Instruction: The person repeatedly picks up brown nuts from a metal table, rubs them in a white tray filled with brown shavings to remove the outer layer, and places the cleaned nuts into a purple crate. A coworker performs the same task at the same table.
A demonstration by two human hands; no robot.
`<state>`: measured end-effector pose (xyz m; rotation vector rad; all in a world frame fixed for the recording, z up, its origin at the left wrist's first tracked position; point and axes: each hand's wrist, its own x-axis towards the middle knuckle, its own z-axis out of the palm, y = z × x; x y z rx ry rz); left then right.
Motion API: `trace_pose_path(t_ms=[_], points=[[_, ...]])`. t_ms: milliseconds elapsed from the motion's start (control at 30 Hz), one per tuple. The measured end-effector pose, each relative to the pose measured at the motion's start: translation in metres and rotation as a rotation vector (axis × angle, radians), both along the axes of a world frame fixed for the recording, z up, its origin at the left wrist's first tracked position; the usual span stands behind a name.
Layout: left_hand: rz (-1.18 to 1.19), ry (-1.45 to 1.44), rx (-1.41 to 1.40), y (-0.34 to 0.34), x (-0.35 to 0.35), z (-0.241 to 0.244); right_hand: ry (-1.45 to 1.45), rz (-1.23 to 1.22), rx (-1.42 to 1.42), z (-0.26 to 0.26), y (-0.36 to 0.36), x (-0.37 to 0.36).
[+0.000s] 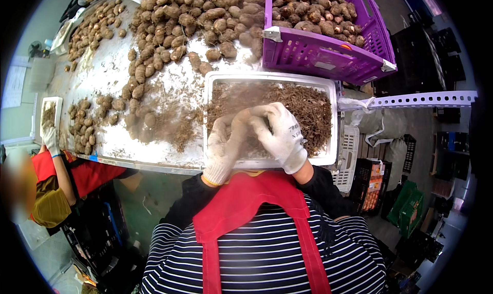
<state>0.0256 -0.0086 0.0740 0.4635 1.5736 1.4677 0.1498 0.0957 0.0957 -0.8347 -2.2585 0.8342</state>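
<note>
My left hand (225,146) and my right hand (279,134), both in white knit gloves, meet above a white foam box (334,121). Their fingers are curled towards each other and the fingertips come together. A hazy blur covers my left fingers, so anything small held between the hands cannot be made out. Beneath them, brown fibrous root and skin debris (312,121) fills the box. Loose taro corms (149,120) lie on the metal table to the left of the box, among scattered peelings (181,130).
A large heap of taro corms (185,20) covers the table's far side. Beyond the box stands a purple plastic crate (308,53) full of corms. A perforated metal bar (423,99) juts out at right. At left, a co-worker's gloved hand (51,140) touches a smaller foam box (57,109).
</note>
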Motion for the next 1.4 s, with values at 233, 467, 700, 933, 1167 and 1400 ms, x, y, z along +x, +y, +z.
trace_pose_path(t_ms=[233, 467, 700, 933, 1167, 1400], points=[[-0.002, -0.125, -0.03, -0.003, -0.006, -0.001, -0.073, 0.053, -0.098, -0.01, -0.018, 0.001], [0.011, -0.065, -0.079, 0.005, -0.009, 0.013, 0.118, 0.002, -0.077, -0.009, -0.01, 0.007], [0.004, -0.258, -0.026, 0.004, -0.011, 0.007, -0.018, 0.078, -0.138, -0.018, -0.014, 0.001], [-0.027, -0.02, 0.028, 0.001, -0.021, 0.001, 0.117, 0.01, -0.322, -0.025, -0.01, 0.016], [-0.312, 0.243, 0.086, -0.006, -0.024, 0.0, 0.135, 0.053, -0.483, -0.034, 0.002, 0.007], [-0.348, 0.606, 0.114, -0.009, -0.025, 0.005, 0.263, 0.108, -0.747, -0.052, -0.009, 0.008]])
